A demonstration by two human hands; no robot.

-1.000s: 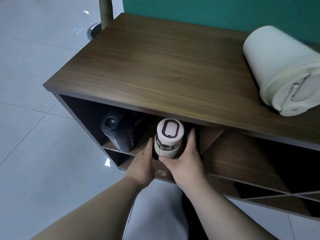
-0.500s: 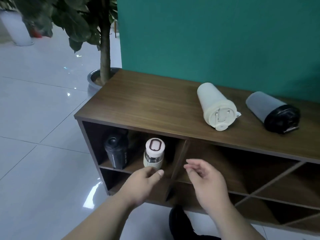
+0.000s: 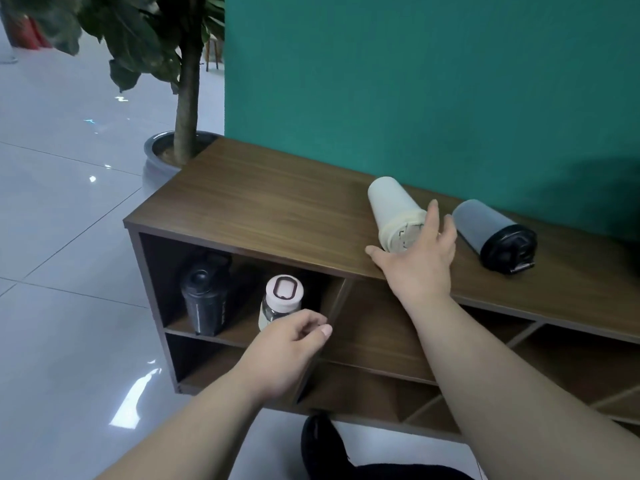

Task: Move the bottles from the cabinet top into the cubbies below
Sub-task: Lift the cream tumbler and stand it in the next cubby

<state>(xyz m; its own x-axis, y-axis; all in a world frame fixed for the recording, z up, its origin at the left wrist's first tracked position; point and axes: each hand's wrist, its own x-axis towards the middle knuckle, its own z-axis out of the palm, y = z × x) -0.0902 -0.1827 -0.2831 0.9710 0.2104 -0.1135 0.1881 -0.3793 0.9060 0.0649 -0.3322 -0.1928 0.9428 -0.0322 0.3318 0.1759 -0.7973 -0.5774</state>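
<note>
Cream plastic meets our right hand first: the fingers are spread wide over the lid end of the cream bottle, thumb stretched out along the wood to its left, index finger running up its right side, though we cannot tell whether the palm presses on it. That bottle lies on its side on the cabinet top, base toward the wall. Just to its right lies the grey bottle, also on its side, black lid toward us and clear of our fingers. Nothing stands between the hand and either of these 2 bottles.

Our left hand hangs lower, loosely curled and holding nothing, in front of the upper-left cubby. It hides the foot of the clear bottle with the pink lid, which stands upright in that cubby. Beside that one, further left, the black bottle also stands upright in the same compartment. Both forearms are bare and reach forward from below.

Dark wood-grain covers the cabinet, with slanted dividers in the cubbies to the right. Behind it rises a teal wall; at the left end a potted tree stands on glossy pale floor tiles.
</note>
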